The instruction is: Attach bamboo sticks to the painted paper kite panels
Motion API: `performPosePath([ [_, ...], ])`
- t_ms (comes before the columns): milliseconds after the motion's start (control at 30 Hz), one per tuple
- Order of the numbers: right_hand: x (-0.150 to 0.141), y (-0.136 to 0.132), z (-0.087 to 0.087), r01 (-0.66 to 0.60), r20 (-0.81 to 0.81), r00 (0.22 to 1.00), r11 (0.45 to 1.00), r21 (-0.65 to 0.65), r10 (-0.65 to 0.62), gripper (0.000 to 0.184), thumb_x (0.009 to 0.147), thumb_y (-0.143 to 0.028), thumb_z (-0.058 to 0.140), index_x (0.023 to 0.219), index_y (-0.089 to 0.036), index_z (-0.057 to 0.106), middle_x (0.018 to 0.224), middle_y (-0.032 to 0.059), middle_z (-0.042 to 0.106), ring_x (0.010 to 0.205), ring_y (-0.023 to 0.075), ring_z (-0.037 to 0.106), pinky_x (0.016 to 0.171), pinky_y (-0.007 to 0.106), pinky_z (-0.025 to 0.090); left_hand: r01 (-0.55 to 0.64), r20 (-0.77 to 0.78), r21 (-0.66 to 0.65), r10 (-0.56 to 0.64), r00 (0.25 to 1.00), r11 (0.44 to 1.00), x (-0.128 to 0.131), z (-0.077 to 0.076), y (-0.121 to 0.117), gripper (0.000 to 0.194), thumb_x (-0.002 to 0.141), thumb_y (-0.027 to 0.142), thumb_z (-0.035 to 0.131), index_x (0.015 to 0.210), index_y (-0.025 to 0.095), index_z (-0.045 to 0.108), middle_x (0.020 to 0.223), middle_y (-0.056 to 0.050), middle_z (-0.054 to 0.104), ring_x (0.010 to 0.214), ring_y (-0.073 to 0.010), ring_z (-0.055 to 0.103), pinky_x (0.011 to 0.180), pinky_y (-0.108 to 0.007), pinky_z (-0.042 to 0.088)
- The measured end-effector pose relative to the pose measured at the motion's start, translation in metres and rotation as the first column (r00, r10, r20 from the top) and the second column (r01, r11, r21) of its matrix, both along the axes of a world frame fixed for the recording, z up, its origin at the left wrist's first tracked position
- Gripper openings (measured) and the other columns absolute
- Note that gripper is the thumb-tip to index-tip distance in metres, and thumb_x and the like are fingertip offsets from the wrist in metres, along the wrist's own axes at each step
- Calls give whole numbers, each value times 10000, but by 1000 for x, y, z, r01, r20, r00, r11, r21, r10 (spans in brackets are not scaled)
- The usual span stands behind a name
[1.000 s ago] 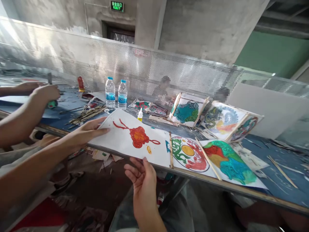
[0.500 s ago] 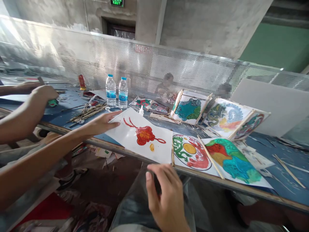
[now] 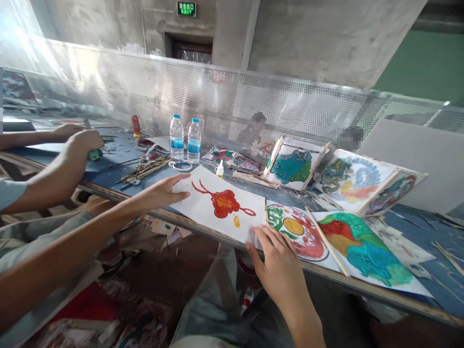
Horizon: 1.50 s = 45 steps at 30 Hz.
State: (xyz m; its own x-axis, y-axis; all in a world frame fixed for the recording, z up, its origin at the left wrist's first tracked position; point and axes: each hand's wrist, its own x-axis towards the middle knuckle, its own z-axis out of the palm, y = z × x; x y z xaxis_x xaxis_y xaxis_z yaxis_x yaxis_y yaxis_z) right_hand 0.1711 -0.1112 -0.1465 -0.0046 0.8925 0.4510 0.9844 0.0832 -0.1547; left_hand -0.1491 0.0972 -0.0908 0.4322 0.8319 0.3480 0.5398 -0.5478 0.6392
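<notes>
A white paper sheet painted with a red and orange knot ornament lies at the table's front edge. My left hand holds its left side, thumb on top. At the sheet's lower right corner, my right hand rests with fingers stretched and apart, touching the paper. To the right, a round green-and-red painting with a yellow centre adjoins the sheet. A thin wooden stick lies between it and a multicoloured painting. Just behind the sheet stands a small white glue bottle.
Two water bottles stand behind a tape roll. Thin sticks lie in a pile at left. Painted panels framed with sticks stand at right. Another person's hand works at far left. A perforated metal screen runs behind.
My right hand has moved up from over my lap onto the sheet's lower right corner. My left hand keeps its hold on the left side. The view has shifted slightly left.
</notes>
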Motion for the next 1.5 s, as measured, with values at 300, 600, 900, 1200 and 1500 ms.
performPosePath([
  [300,0,0,-15,12,50,999,996,88,-16,430,1100,-439,389,1395,-228,619,1497,33,597,1452,243,477,1152,492,396,17,-160,-30,-21,987,999,-6,-3,-12,921,815,730,641,1484,104,548,1483,-149,598,1337,-405,570,1169,-515,425],
  [600,-2,0,-19,-1,78,997,990,143,-10,440,1110,-406,371,1422,-195,598,1506,52,588,1446,249,469,1150,466,373,14,-153,-66,-24,988,998,-4,-7,-7,962,795,756,623,1477,82,551,1485,-169,593,1346,-393,572,1187,-512,413],
  [900,0,0,-19,-1,103,995,991,132,-13,446,1106,-439,384,1427,-206,588,1508,37,584,1465,232,436,1162,453,345,-17,-67,-74,12,998,997,-3,-3,-8,982,749,783,686,1453,104,599,1448,-140,632,1332,-397,590,1174,-459,456],
  [1200,3,1,-22,-6,86,996,992,122,-5,428,1092,-430,409,1448,-238,551,1519,26,568,1450,251,443,1150,484,348,-21,113,-6,22,993,1000,3,14,-24,931,783,730,745,1506,176,553,1566,-75,532,1430,-356,510,1255,-398,369],
  [1500,3,0,-21,2,92,996,997,78,-9,443,1061,-440,489,1455,-247,543,1542,30,549,1463,263,444,1143,514,387,-18,14,-3,19,1000,1000,-2,5,-22,1022,779,816,685,1511,117,543,1544,-127,548,1434,-366,502,1249,-412,385],
])
